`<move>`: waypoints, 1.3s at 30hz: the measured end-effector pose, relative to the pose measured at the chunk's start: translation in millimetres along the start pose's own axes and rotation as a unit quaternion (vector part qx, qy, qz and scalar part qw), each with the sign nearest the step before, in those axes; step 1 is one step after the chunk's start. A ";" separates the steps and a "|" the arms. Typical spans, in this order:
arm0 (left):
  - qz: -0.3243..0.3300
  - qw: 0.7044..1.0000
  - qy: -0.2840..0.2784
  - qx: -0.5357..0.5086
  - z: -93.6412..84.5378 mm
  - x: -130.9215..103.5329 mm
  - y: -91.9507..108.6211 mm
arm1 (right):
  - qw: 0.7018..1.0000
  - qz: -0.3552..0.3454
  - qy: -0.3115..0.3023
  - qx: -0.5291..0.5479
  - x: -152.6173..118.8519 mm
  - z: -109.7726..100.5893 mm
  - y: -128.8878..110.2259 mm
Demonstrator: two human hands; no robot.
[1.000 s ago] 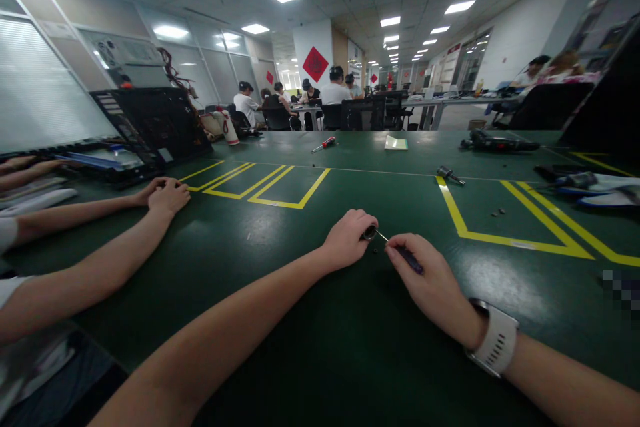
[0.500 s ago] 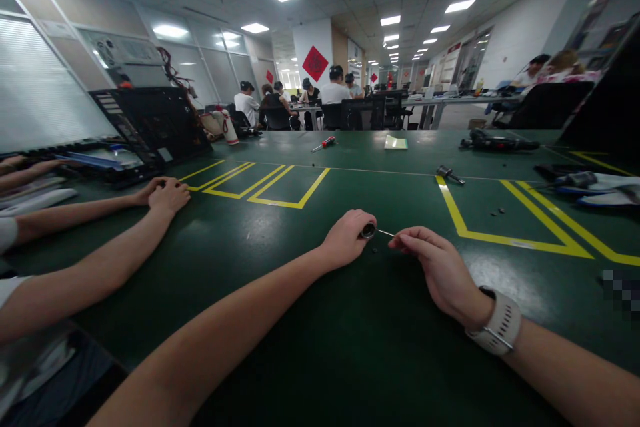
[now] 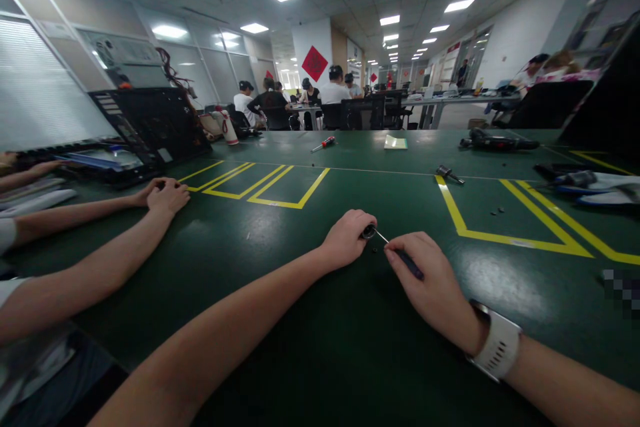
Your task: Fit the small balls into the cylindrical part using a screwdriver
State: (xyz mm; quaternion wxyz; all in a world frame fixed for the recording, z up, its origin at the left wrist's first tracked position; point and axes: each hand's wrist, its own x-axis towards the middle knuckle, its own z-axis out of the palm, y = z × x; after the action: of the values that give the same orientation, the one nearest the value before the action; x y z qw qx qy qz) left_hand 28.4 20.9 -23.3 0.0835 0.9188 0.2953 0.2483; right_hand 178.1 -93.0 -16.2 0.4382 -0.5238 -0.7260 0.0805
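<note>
My left hand [image 3: 346, 240] is closed around a small dark ring-shaped metal part [image 3: 369, 231], its round opening turned toward my right hand. In my right hand [image 3: 425, 273] I grip a thin screwdriver [image 3: 411, 265] with a dark handle. Its slim shaft points at the opening of the round part; whether the tip touches inside is too small to tell. A tiny dark piece [image 3: 375, 250] lies on the green table [image 3: 300, 347] just below the part. A watch with a pale strap is on my right wrist.
A co-worker's hands [image 3: 167, 196] rest on the table at left. Yellow tape [image 3: 275, 203] marks the surface. Further back lie a red-handled screwdriver [image 3: 327, 141], a notepad [image 3: 395, 142], a metal fitting [image 3: 450, 175] and a black power tool [image 3: 497, 140]. Small dark bits [image 3: 501, 210] lie at right.
My right hand has rolled and dropped a little, so the screwdriver's handle now shows and its shaft slants more steeply. My left hand and the round part stay nearly still.
</note>
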 end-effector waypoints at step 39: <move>0.025 0.999 -0.023 0.013 0.6 -0.4 -0.9 | 0.990 0.106 -0.033 0.088 2.6 -1.4 5.7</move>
State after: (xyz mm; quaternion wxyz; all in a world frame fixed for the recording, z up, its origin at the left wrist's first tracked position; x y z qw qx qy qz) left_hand 27.9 21.4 -24.3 0.0716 0.9323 0.2735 0.2255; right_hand 182.9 -88.8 -17.2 0.4475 -0.5548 -0.6702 0.2070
